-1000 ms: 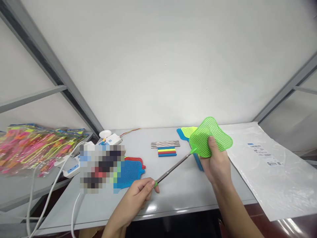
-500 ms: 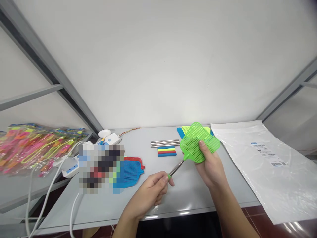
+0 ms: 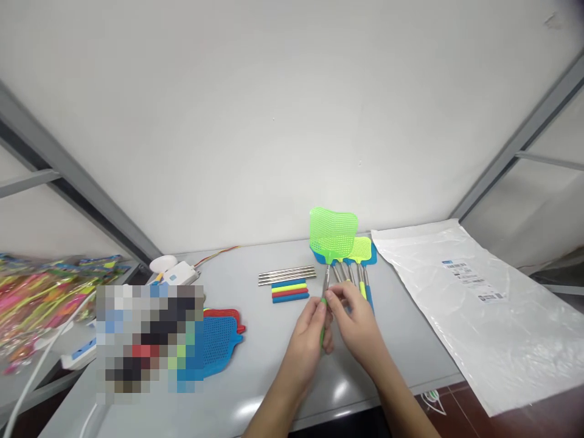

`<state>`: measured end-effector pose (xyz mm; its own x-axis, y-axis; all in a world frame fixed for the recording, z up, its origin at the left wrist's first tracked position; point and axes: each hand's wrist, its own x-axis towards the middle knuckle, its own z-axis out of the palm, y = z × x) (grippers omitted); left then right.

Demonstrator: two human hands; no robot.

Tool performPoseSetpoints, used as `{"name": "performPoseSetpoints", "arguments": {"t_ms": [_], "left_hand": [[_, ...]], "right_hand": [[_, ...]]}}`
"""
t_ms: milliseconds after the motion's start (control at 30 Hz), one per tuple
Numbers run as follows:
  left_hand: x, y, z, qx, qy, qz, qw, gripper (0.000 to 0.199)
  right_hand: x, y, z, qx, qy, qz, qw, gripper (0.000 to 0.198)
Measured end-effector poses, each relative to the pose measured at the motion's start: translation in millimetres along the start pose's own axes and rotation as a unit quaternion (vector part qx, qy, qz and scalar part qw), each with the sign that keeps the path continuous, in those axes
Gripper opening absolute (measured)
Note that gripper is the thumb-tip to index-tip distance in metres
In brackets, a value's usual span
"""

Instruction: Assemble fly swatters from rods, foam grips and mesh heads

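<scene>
A green fly swatter [image 3: 334, 232] stands upright in front of me, its perforated head at the top and its metal rod running down to a green grip. My left hand [image 3: 309, 331] is closed around that grip. With thumb and fingers, my right hand [image 3: 354, 316] pinches the swatter where the rod meets the grip. Just behind it lie several assembled swatters with yellow-green [image 3: 364, 248] and blue heads, partly covered by my right hand. Metal rods [image 3: 286, 275] lie left of my hands, with blue, yellow and red grips [image 3: 290, 292] below them.
Loose blue [image 3: 218, 345] and red swatter heads [image 3: 238, 316] are stacked at the left, beside a blurred-out patch. White chargers [image 3: 181, 274] and cables sit behind. A large white plastic bag [image 3: 474, 328] overhangs the table's right edge. Colourful packets [image 3: 55, 304] fill the far left.
The green swatter has swung from tilted to upright. My right hand has left its head and now pinches the top of the grip beside my left hand. The view has shifted.
</scene>
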<state>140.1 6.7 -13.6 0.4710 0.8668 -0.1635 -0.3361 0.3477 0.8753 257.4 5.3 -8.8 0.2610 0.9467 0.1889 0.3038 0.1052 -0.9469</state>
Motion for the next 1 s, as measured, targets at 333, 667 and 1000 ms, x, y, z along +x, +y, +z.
{"name": "performPoseSetpoints", "arguments": {"t_ms": [333, 667, 1000], "left_hand": [[21, -1, 14, 0.369, -0.085, 0.053, 0.924, 0.030], [12, -16, -12, 0.520, -0.008, 0.137, 0.843, 0.027], [7, -27, -17, 0.580, -0.010, 0.155, 0.800, 0.026]], "right_hand": [[41, 14, -73, -0.225, 0.015, 0.082, 0.971, 0.036], [78, 29, -65, -0.431, -0.053, 0.091, 0.896, 0.037], [82, 44, -55, -0.460, -0.064, 0.099, 0.880, 0.030]]}}
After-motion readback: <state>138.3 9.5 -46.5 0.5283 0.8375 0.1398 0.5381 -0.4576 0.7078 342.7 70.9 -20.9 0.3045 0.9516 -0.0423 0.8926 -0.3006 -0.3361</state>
